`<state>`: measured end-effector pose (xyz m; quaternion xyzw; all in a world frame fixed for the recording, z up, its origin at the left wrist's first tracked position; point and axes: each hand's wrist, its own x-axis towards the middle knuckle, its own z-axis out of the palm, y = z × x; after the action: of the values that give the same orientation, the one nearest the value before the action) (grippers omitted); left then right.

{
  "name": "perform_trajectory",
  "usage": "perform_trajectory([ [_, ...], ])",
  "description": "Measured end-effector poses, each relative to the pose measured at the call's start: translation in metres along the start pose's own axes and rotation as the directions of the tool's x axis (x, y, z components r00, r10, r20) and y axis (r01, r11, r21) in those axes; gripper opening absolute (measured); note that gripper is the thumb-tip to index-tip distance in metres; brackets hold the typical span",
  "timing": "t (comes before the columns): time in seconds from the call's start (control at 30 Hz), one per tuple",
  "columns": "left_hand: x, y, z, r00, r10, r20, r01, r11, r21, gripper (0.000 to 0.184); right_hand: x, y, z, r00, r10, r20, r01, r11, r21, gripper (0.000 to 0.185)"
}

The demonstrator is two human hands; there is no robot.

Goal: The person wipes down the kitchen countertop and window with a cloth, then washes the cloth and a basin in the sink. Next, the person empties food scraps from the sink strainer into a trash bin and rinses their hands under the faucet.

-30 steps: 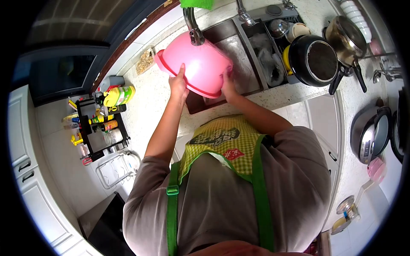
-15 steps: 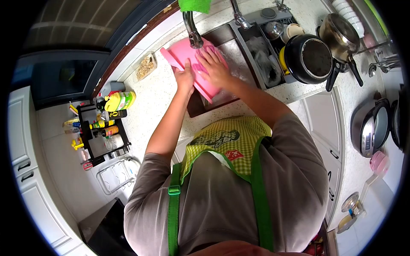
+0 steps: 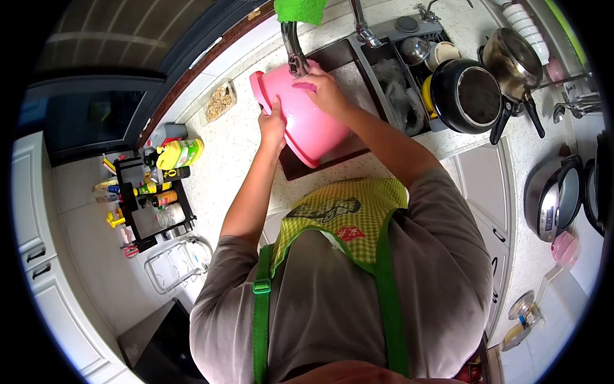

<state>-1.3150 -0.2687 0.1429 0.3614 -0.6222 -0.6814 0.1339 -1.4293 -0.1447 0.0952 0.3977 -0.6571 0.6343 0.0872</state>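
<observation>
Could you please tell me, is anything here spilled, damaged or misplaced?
Nothing looks clearly spilled or damaged. The bright green cloth seems draped on the curved metal faucet, a slightly odd place. The pink plastic basin is tilted, but the left hand holds it, probably deliberately.

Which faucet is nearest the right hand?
The faucet below the green cloth: its spout ends beside the right hand; the other faucet stands farther off.

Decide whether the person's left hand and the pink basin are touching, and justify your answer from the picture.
Touching. The head view shows the left hand gripping the pink basin, thumb lying against its outside.
</observation>
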Motion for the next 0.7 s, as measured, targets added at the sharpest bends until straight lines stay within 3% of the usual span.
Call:
perform_trajectory([
  [0.03,-0.001,-0.001,-0.002,1.0,-0.007,0.014,0.007,1.0,0.0,0.04,0.001,0.005,0.001,1.0,0.0,0.0,0.0,1.0,0.0,0.029],
  [0.13,-0.007,0.001,-0.007,1.0,-0.023,0.017,0.023,0.999,0.024,0.042,0.003,0.012,0.008,0.96,0.275,-0.046,-0.262,0.946,0.193,0.023],
  [0.17,-0.008,0.001,-0.008,1.0,-0.031,0.005,0.031,0.998,0.047,0.042,0.004,0.016,0.005,0.96,0.275,-0.042,-0.262,0.946,0.193,0.023],
  [0.23,-0.008,0.0,-0.014,0.998,-0.068,0.0,0.068,0.997,0.033,0.043,0.006,0.014,-0.009,0.789,0.605,0.102,-0.612,0.788,0.063,0.024],
  [0.27,-0.007,0.0,-0.016,0.995,-0.099,0.002,0.099,0.995,0.02,0.044,0.006,0.022,-0.005,0.788,0.606,0.106,-0.613,0.787,0.062,0.024],
  [0.33,-0.005,-0.003,-0.019,0.997,-0.082,0.008,0.082,0.997,0.007,0.044,0.008,0.036,0.001,0.845,0.531,-0.057,-0.533,0.831,-0.162,0.035],
  [0.43,-0.004,-0.005,-0.02,0.998,-0.056,0.017,0.055,0.998,0.007,0.045,0.008,0.04,0.002,0.829,0.556,-0.063,-0.556,0.806,-0.203,0.041],
  [0.57,0.003,-0.008,-0.019,1.0,0.001,0.007,-0.001,0.999,-0.036,0.042,0.0,0.037,0.006,0.779,0.621,-0.086,-0.626,0.762,-0.167,0.037],
  [0.63,0.007,-0.008,-0.016,0.999,0.004,-0.033,-0.005,1.0,-0.027,0.042,-0.02,0.027,0.01,0.948,0.306,0.085,-0.264,0.908,-0.326,0.035],
  [0.7,0.014,-0.008,-0.012,0.998,0.006,-0.068,-0.007,1.0,-0.017,0.041,-0.049,-0.003,0.023,0.991,0.096,0.097,-0.057,0.935,-0.349,0.043],
])
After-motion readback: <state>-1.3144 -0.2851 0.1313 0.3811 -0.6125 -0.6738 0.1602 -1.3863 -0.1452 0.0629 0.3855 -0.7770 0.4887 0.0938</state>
